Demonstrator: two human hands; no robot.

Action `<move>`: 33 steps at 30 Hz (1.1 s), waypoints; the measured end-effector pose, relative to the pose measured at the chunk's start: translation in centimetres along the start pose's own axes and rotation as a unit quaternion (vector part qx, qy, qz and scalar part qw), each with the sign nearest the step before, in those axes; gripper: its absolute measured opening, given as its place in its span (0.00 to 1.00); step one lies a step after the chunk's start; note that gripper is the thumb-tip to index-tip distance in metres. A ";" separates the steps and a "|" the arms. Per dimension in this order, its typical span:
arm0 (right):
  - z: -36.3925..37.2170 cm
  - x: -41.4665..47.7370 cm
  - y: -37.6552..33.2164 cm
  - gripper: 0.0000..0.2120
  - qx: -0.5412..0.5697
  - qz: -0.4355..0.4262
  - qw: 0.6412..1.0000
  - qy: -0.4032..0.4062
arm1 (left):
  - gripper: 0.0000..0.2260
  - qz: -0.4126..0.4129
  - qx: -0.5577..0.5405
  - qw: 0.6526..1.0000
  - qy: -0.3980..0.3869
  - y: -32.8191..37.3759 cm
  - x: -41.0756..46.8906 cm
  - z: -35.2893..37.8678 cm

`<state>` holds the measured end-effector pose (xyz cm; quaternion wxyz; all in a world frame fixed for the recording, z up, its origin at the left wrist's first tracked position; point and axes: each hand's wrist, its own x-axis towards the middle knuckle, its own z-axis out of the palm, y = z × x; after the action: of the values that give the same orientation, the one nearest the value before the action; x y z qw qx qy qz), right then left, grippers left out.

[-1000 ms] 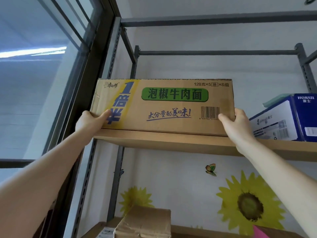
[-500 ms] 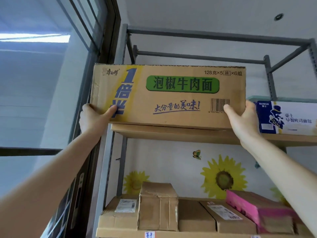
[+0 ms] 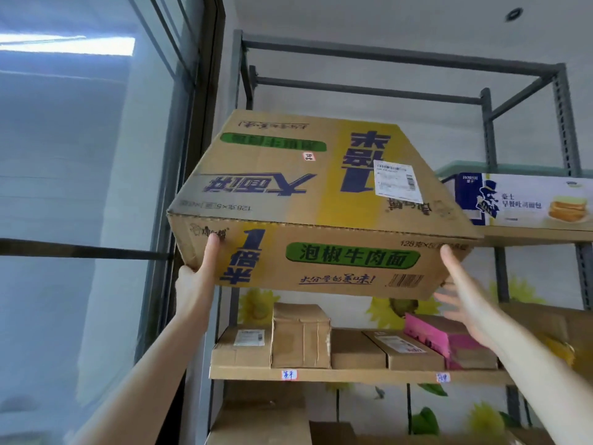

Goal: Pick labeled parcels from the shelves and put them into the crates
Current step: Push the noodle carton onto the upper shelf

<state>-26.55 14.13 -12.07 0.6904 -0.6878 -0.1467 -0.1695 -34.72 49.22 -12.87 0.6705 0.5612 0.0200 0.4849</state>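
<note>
A large cardboard noodle box (image 3: 321, 194) with green, yellow and blue print hangs in the air in front of the top shelf (image 3: 532, 237). It tilts toward me, so its top shows, with a white shipping label (image 3: 398, 181) on it. My left hand (image 3: 195, 281) grips the lower left corner, thumb up the front face and fingers hidden behind. My right hand (image 3: 465, 293) is at the lower right corner, thumb on the front face and fingers spread straight under the bottom.
A blue-and-white bread box (image 3: 519, 200) stands on the top shelf to the right. The middle shelf (image 3: 353, 375) holds several brown parcels (image 3: 300, 335) and a pink one (image 3: 430, 335). More cardboard boxes sit lower down. A glass window wall (image 3: 80, 187) is close on the left.
The noodle box has come off the top shelf toward me and tipped forward, showing its top and label. My hands have slid from its sides to its lower corners.
</note>
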 end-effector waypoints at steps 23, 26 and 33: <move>0.4 -2.7 7.8 0.39 0.114 -0.062 0.990 0.060 | 0.21 0.123 0.057 0.987 0.088 -4.1 -5.5 -1.9; 0.7 -2.1 6.5 0.27 0.066 -0.163 0.979 0.106 | 0.29 0.165 0.107 0.975 0.100 -2.4 -4.2 -0.9; 1.8 3.7 0.8 0.29 0.001 -0.266 0.953 0.148 | 0.29 0.230 0.150 0.957 0.089 1.6 1.9 2.4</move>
<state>-22.79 15.80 -11.11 0.6346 -0.5906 -0.2210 -0.4468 -33.33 48.55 -9.77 0.4445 0.5992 0.0218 0.6655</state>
